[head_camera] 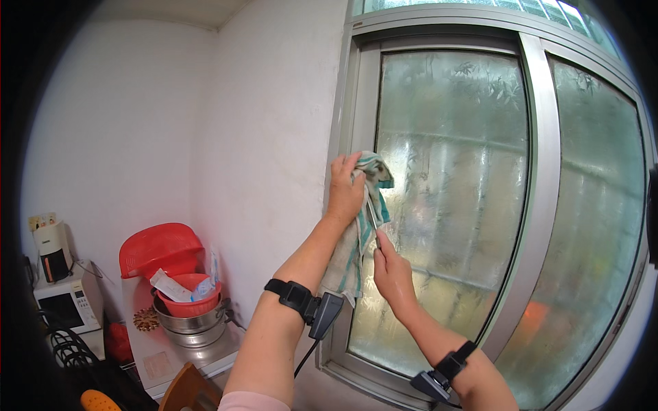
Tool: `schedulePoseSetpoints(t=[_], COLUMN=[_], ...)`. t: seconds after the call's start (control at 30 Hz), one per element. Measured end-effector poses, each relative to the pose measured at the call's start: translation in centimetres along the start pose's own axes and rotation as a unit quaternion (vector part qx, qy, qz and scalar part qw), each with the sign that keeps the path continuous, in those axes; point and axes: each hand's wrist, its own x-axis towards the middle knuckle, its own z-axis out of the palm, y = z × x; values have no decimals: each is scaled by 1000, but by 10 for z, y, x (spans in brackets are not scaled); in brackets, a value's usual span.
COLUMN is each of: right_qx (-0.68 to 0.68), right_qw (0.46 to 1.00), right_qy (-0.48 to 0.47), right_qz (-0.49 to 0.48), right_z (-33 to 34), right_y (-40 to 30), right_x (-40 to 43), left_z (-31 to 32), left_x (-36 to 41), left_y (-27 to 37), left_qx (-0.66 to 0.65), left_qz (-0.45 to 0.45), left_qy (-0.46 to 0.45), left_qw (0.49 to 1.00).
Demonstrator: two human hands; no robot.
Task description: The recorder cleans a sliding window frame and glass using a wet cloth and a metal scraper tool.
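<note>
In front of the left stile of a sliding window's metal frame (367, 110), my left hand (347, 190) grips a pale cloth with green stripes (354, 246). The cloth is bunched at the top and hangs down over the frame and the edge of the frosted glass pane (447, 195). My right hand (395, 272), lower and to the right, is closed around the lower end of a thin metal rod-like tool (372, 213). The tool's upper end reaches into the cloth beside my left fingers and is hidden there.
At the lower left, a table (149, 372) bears a steel pot (193, 323), a red plastic basin (190, 303) and a large red basket (162, 249). A microwave (61, 308) with an appliance (53, 251) on it stands further left. A wooden chair back (187, 390) is near the bottom edge.
</note>
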Motion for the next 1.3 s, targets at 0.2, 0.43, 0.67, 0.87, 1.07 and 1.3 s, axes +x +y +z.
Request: schedulePoseSetpoints(t=[0.2, 0.43, 0.67, 0.87, 1.07, 1.3], right_qx=[-131, -84, -127, -317, -342, -430], right_qw=[991, 996, 980, 937, 927, 903], right_qy=[-7, 42, 123, 143, 88, -15], right_qz=[-1, -9, -93, -46, -130, -22], right_z=[25, 42, 21, -14, -9, 18], right_y=[16, 33, 14, -25, -11, -12], right_x=[37, 44, 152, 237, 198, 102], left_z=[1, -1, 16, 22, 4, -42], left_x=[-49, -90, 32, 60, -10, -112], left_y=[-23, -45, -59, -42, -75, -100], left_qx=[87, 212, 290, 216, 180, 228], left_qz=[91, 88, 172, 134, 73, 141], left_qy=[-27, -58, -131, -130, -213, -250], left_qw=[992, 971, 932, 958, 957, 931])
